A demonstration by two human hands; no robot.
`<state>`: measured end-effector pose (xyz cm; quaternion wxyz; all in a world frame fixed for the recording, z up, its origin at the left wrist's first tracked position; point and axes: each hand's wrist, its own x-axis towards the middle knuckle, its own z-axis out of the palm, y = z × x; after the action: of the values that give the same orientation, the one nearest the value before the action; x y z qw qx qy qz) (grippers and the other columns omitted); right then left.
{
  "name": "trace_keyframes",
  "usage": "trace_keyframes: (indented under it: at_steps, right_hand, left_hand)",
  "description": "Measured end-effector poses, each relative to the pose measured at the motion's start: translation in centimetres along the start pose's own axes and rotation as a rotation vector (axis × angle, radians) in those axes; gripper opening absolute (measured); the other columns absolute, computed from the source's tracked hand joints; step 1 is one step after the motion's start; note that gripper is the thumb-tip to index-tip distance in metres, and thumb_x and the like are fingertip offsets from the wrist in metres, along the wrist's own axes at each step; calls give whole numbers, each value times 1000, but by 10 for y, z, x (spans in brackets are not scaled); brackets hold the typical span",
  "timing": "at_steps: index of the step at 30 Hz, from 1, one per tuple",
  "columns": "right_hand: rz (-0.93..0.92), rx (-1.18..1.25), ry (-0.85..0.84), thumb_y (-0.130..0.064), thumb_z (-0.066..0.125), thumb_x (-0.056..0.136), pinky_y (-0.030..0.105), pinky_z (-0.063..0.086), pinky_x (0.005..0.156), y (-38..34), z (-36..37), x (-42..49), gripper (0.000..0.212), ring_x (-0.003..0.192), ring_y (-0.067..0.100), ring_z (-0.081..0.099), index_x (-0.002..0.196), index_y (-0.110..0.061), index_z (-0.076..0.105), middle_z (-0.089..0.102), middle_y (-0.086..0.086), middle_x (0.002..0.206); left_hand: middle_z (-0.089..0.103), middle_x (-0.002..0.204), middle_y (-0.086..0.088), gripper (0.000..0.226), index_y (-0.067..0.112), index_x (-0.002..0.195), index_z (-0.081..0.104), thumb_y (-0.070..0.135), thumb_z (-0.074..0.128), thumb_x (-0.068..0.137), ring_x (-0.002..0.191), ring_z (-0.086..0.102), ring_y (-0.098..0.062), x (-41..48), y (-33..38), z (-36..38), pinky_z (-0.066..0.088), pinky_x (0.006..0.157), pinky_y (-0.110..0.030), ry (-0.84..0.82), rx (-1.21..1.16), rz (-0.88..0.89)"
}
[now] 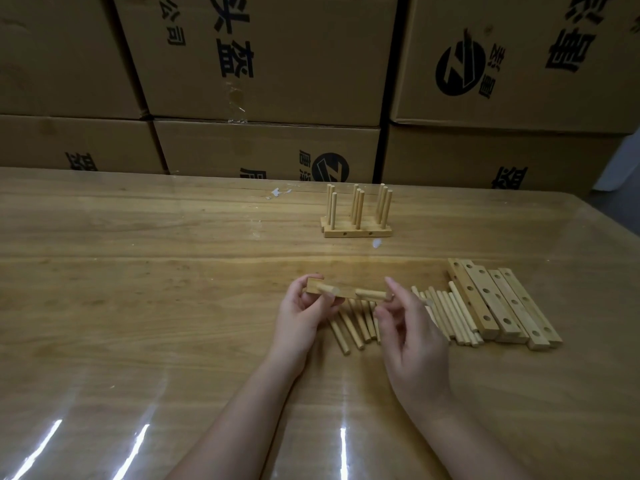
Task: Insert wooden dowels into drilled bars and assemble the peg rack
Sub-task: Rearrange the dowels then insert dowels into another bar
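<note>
nearest, a broad glossy stretch of table [138,341] on both sides of the forearms, streaked with glare, near edge cut off below. open wood to the left as far as the frame edge.

left hand [301,313] raised just above the table, fingers curled round the left end of a drilled bar [346,287], held level and crosswise. two dowels [327,289] seated in the bar, pointing back toward the camera. right hand [412,334] at the bar's right end, forefinger straight up against it, other fingers loosely bent; cannot tell whether pinching the nearer dowel, gripping the bar or only touching.

under and right of both hands, loose dowels [446,313] fanned flat on the table, partly hidden by the hands. touching their right side, spare drilled bars [498,303] side by side, well inside the right table edge.

farther back, well apart from the hands, a finished peg rack [356,216] standing upright, rear pegs overlapping and hard to count. white flecks [278,192] near it. beyond the far edge, stacked cardboard boxes [263,81], print cut off.
</note>
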<state>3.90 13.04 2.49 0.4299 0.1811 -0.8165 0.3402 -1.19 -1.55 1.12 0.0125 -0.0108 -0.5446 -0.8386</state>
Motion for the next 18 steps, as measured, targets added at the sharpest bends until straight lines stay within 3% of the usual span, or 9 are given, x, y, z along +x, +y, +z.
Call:
trace_keyframes:
  at_steps: [6, 12, 18]
  right_hand:
    - [74, -9, -59, -29, 40, 97, 3, 41, 68, 1, -1, -1, 33, 74, -2, 55, 119, -8, 54, 65, -1, 87]
    - [99, -59, -92, -22, 44, 92, 7, 41, 65, 0, 0, 1, 28, 72, 0, 55, 109, -6, 60, 65, -1, 85]
    - [108, -51, -119, -24, 41, 93, 8, 39, 59, 1, 0, 2, 32, 68, -3, 52, 109, -4, 61, 65, -2, 82]
  left_hand:
    - [70, 84, -7, 24, 12, 109, 57, -3, 57, 89, 86, 69, -19, 1, -1, -1, 57, 75, -26, -19, 27, -17]
    - [70, 80, -4, 29, 10, 115, 56, -3, 58, 89, 84, 69, -17, 1, -1, -2, 57, 74, -25, -19, 46, -27]
    - [69, 67, 3, 34, 22, 114, 56, -1, 59, 89, 82, 71, -18, -2, 0, -2, 56, 73, -23, -60, 78, -10]
